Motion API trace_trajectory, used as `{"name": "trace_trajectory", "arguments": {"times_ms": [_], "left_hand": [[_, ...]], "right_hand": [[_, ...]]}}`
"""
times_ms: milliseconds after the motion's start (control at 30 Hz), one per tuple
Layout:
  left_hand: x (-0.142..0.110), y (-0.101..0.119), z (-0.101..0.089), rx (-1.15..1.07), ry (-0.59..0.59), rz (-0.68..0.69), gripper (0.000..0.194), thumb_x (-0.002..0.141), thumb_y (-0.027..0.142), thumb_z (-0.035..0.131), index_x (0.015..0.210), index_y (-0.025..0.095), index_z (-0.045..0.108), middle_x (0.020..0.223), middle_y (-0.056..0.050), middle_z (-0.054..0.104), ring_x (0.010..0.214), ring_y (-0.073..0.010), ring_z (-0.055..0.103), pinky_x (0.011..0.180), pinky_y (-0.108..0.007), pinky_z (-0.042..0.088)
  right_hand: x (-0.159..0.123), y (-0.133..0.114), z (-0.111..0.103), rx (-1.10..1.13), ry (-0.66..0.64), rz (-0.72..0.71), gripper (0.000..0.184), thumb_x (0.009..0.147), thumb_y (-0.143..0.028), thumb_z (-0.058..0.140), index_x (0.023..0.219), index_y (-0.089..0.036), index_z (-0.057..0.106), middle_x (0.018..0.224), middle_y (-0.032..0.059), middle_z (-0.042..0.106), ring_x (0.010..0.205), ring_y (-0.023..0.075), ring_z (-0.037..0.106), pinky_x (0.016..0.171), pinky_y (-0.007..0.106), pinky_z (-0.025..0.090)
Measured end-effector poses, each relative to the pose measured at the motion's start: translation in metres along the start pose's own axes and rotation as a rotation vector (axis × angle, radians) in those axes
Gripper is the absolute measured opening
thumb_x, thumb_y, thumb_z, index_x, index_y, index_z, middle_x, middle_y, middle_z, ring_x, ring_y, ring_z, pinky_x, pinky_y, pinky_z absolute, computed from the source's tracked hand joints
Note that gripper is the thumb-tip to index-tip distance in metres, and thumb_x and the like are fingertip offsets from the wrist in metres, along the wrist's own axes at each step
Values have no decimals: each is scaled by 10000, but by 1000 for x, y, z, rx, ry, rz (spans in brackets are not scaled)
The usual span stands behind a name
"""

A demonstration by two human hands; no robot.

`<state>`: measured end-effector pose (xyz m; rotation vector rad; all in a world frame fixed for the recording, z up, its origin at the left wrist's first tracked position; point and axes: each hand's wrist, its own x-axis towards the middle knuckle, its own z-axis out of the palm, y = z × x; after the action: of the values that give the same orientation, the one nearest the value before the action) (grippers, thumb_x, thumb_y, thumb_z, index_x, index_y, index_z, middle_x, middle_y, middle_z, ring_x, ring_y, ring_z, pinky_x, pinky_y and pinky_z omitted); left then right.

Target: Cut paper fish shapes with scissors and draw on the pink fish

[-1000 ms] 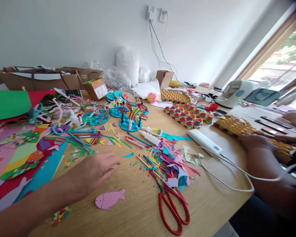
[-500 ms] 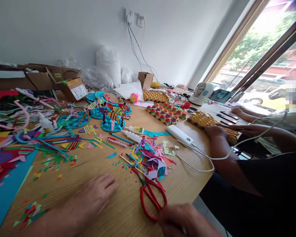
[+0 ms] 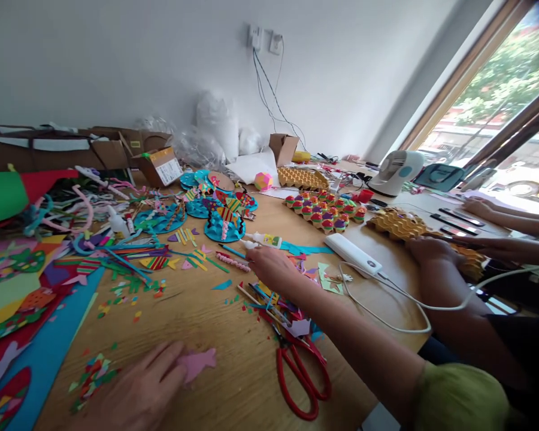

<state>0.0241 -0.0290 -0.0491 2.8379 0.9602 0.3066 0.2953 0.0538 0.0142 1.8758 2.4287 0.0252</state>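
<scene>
My left hand (image 3: 148, 377) rests low on the wooden table, with the head end of a pink paper fish (image 3: 200, 364) between its thumb and fingers. The fish's tail points right. My right hand (image 3: 272, 266) reaches across the paper scraps and closes over a white glue bottle (image 3: 250, 244); the hand hides most of that bottle. Just behind it lies a second glue bottle with a yellow label (image 3: 268, 240). Red-handled scissors (image 3: 303, 377) lie under my right forearm. Small coloured paper bits (image 3: 94, 377) sit left of my left hand.
Blue discs with paper fish (image 3: 224, 230) stand mid-table. A painted egg tray (image 3: 326, 212), a white power bank with a cable (image 3: 353, 254) and a fan (image 3: 395, 173) are to the right. Another person's arm (image 3: 444, 293) rests by a plain egg tray (image 3: 399, 224). Pipe cleaners (image 3: 83, 209) pile up left.
My right hand has moved from beside the scissors handles forward to the glue bottle. The pink paper fish now shows at my left hand. The view has shifted left.
</scene>
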Motion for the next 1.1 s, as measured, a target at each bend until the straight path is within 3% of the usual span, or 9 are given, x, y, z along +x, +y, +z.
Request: {"name": "trace_trajectory", "arguments": {"times_ms": [100, 200, 433, 667, 833, 900, 1000, 1100], "left_hand": [[-22, -8, 9, 82, -29, 3, 623, 622, 7, 396, 1140, 295, 588, 1138, 4, 649, 957, -196, 626, 787, -260, 523], [-33, -6, 4, 61, -21, -35, 684, 622, -1, 375, 1201, 328, 531, 1200, 33, 608, 989, -185, 616, 812, -266, 513], [-27, 14, -10, 65, -86, -22, 607, 720, 43, 387, 1259, 310, 468, 1265, 9, 551, 1080, -181, 564, 857, -283, 483], [-21, 30, -3, 124, -158, -117, 513, 761, 134, 485, 1251, 286, 488, 1297, -9, 527, 1135, -232, 501, 952, -371, 392], [-15, 37, -5, 71, -193, -177, 538, 766, 182, 508, 1291, 276, 435, 1323, -13, 500, 1147, -249, 478, 967, -409, 357], [-11, 39, -8, 49, -174, -161, 568, 769, 178, 506, 1314, 290, 395, 1340, -10, 481, 1162, -246, 462, 968, -406, 352], [-6, 41, -7, 50, -134, -154, 597, 758, 159, 506, 1323, 301, 377, 1332, -10, 490, 1140, -251, 475, 950, -412, 369], [-6, 40, 0, 51, -40, -156, 612, 762, 140, 487, 1333, 314, 351, 1280, -10, 539, 1093, -250, 508, 923, -402, 400]], "right_hand": [[19, -7, 3, -29, -25, -13, 236, 848, -154, 417, 936, -158, 636, 911, 116, 668, 817, 224, 627, 602, 255, 414], [30, -12, 4, -48, -67, -12, 268, 873, -181, 390, 944, -135, 643, 934, 151, 662, 864, 254, 623, 646, 292, 441], [39, -13, 14, -65, -157, -5, 208, 837, -179, 482, 933, -111, 653, 966, 148, 661, 904, 246, 616, 722, 323, 456], [31, -17, 3, -27, -74, 64, 211, 779, -101, 472, 911, -98, 636, 944, 171, 653, 889, 239, 614, 698, 278, 431], [-5, -19, -21, 41, 52, 88, 222, 808, -145, 396, 966, -140, 553, 843, 100, 654, 730, 195, 610, 578, 249, 391], [-29, -26, -29, 242, 162, 53, 273, 814, -165, 403, 1079, -163, 470, 756, 32, 637, 672, 155, 586, 568, 230, 381], [-68, -43, -40, 638, 238, -101, 365, 801, -141, 417, 1161, -186, 381, 603, -49, 559, 523, 112, 519, 519, 211, 376], [-106, -61, -53, 696, 306, -257, 293, 802, -144, 419, 1050, -277, 501, 624, -29, 563, 488, 116, 501, 451, 230, 357]]}}
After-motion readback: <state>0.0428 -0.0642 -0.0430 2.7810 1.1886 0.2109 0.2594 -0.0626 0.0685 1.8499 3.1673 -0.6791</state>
